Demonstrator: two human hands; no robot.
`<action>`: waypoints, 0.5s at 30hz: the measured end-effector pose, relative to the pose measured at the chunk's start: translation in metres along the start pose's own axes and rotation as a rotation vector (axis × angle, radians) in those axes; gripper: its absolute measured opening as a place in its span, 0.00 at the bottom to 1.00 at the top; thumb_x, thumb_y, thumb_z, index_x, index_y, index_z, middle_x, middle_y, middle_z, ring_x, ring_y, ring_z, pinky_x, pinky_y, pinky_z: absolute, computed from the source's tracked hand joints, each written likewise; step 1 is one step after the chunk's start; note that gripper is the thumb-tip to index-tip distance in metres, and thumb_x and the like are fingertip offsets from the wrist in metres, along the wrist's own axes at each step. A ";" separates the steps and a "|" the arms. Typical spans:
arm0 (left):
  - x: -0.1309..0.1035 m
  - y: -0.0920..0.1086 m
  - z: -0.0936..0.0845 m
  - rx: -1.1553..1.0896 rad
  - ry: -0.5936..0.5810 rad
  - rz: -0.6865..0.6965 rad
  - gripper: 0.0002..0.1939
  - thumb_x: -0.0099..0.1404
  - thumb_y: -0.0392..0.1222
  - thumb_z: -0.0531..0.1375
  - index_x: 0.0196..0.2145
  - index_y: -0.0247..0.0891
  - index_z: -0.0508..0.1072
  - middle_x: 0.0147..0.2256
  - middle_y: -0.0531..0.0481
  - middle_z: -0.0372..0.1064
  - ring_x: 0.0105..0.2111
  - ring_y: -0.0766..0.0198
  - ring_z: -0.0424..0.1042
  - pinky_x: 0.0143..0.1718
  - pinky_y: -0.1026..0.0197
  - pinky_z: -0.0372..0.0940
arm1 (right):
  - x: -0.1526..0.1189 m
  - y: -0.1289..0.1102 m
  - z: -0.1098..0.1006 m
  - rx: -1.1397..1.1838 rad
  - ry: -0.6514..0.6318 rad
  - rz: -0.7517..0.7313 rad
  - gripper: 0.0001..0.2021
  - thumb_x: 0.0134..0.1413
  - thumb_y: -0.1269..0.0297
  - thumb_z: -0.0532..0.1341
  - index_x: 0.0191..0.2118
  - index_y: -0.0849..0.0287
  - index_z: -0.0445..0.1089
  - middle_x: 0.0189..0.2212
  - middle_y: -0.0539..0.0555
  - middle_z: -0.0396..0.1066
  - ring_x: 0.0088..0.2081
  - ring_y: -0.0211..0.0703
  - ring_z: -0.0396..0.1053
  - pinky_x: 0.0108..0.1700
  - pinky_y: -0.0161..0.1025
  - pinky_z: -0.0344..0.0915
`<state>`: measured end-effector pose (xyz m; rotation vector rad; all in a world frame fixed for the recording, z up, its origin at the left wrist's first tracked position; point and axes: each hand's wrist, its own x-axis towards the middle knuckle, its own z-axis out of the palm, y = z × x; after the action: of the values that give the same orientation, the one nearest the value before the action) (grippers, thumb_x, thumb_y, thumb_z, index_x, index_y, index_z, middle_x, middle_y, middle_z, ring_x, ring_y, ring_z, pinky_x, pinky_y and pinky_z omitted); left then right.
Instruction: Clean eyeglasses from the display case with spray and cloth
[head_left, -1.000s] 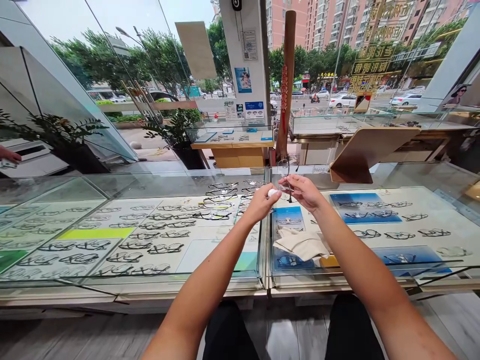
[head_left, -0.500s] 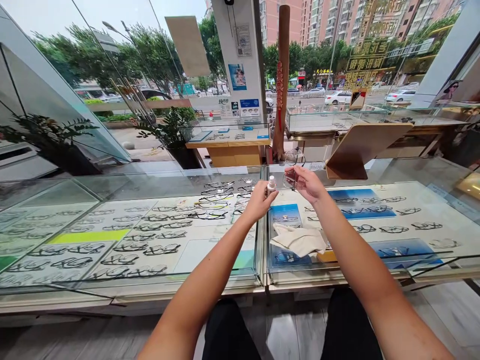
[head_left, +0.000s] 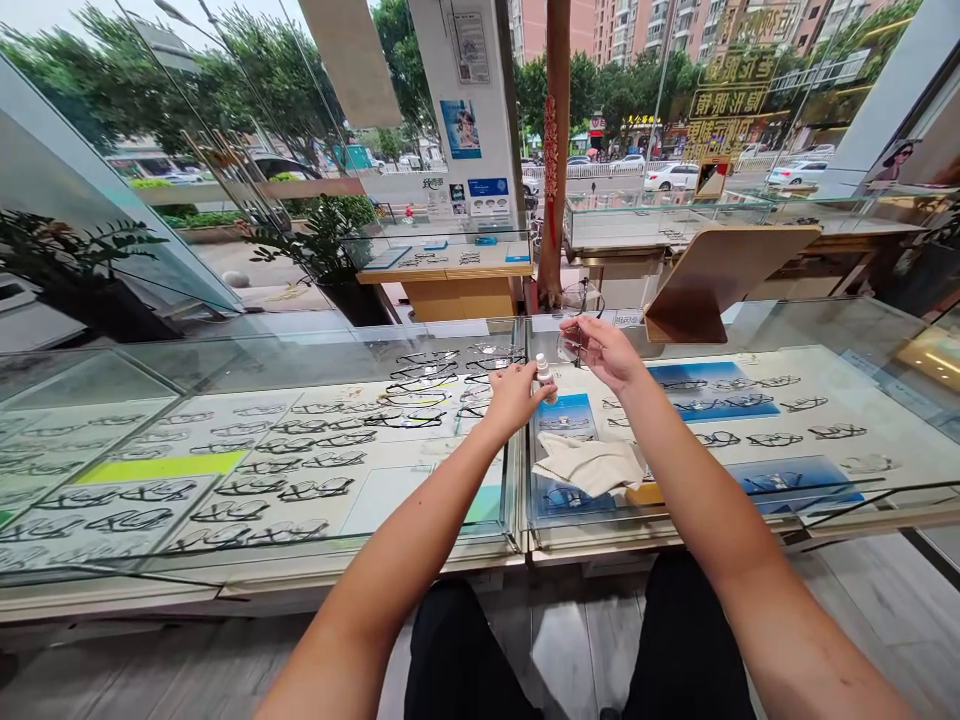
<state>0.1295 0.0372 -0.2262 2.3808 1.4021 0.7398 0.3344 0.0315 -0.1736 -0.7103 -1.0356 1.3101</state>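
Observation:
My left hand (head_left: 516, 394) is closed around a small white spray bottle (head_left: 543, 372), its top pointing up. Just right of it, my right hand (head_left: 606, 352) pinches a pair of eyeglasses (head_left: 576, 340) with a thin frame, held above the glass counter. The glasses' far side is faint against the background, and the exact finger grip is partly hidden. Below both hands, a crumpled cream cleaning cloth (head_left: 589, 463) lies on the counter top.
Glass display counters (head_left: 521, 535) hold rows of eyeglasses (head_left: 319, 486) under their tops. A wooden-backed tilted board (head_left: 724, 280) stands at the back right of the counter. Beyond are a wooden post (head_left: 553, 150), a potted plant (head_left: 341, 260) and large windows.
The view has shifted slightly, so the counter appears a little higher and further left. The left hand has tilted the bottle slightly; both hands keep their holds.

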 end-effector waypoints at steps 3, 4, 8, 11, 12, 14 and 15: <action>0.001 -0.001 0.004 -0.009 0.009 0.009 0.09 0.72 0.46 0.67 0.44 0.42 0.73 0.47 0.43 0.80 0.53 0.44 0.72 0.58 0.43 0.52 | 0.000 -0.002 0.000 -0.002 0.003 -0.002 0.15 0.50 0.47 0.79 0.36 0.51 0.81 0.45 0.51 0.84 0.46 0.43 0.78 0.50 0.40 0.74; 0.002 -0.002 0.005 -0.013 0.011 0.009 0.09 0.72 0.46 0.67 0.45 0.42 0.73 0.47 0.43 0.81 0.53 0.43 0.72 0.58 0.43 0.52 | 0.000 -0.003 0.000 0.003 0.004 -0.004 0.15 0.51 0.48 0.79 0.36 0.51 0.81 0.44 0.51 0.84 0.46 0.43 0.78 0.50 0.39 0.74; 0.001 -0.002 0.003 -0.021 0.021 -0.004 0.18 0.69 0.50 0.70 0.51 0.42 0.73 0.51 0.40 0.80 0.55 0.40 0.71 0.58 0.42 0.53 | -0.001 -0.008 -0.002 0.038 0.013 -0.015 0.15 0.49 0.50 0.80 0.36 0.52 0.82 0.43 0.51 0.84 0.44 0.41 0.77 0.48 0.37 0.74; -0.005 0.006 -0.009 0.001 0.240 0.000 0.27 0.67 0.57 0.71 0.55 0.41 0.70 0.57 0.36 0.75 0.58 0.38 0.68 0.56 0.43 0.56 | -0.001 -0.013 -0.005 0.047 0.042 -0.022 0.14 0.49 0.51 0.80 0.36 0.52 0.81 0.42 0.50 0.84 0.43 0.40 0.78 0.47 0.35 0.75; -0.008 0.010 -0.013 0.009 0.355 0.010 0.26 0.68 0.58 0.69 0.54 0.40 0.70 0.56 0.36 0.74 0.57 0.39 0.68 0.55 0.43 0.57 | 0.000 -0.015 -0.006 0.055 0.051 -0.028 0.14 0.49 0.51 0.80 0.35 0.52 0.81 0.42 0.49 0.84 0.43 0.39 0.78 0.47 0.35 0.75; -0.015 0.023 -0.018 -0.015 0.501 0.092 0.16 0.73 0.54 0.64 0.48 0.39 0.71 0.49 0.38 0.75 0.51 0.45 0.70 0.53 0.46 0.59 | 0.000 -0.018 -0.010 0.083 0.067 -0.046 0.14 0.48 0.52 0.81 0.35 0.52 0.81 0.42 0.48 0.84 0.42 0.38 0.78 0.46 0.34 0.75; -0.019 0.031 -0.018 -0.055 0.479 0.178 0.12 0.75 0.51 0.61 0.45 0.40 0.72 0.45 0.41 0.75 0.47 0.48 0.71 0.51 0.48 0.60 | 0.001 -0.019 -0.011 0.096 0.073 -0.054 0.14 0.48 0.53 0.81 0.36 0.52 0.81 0.42 0.48 0.84 0.42 0.38 0.78 0.46 0.33 0.75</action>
<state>0.1339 0.0050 -0.2020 2.4050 1.3120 1.4528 0.3528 0.0307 -0.1609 -0.6486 -0.9212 1.2696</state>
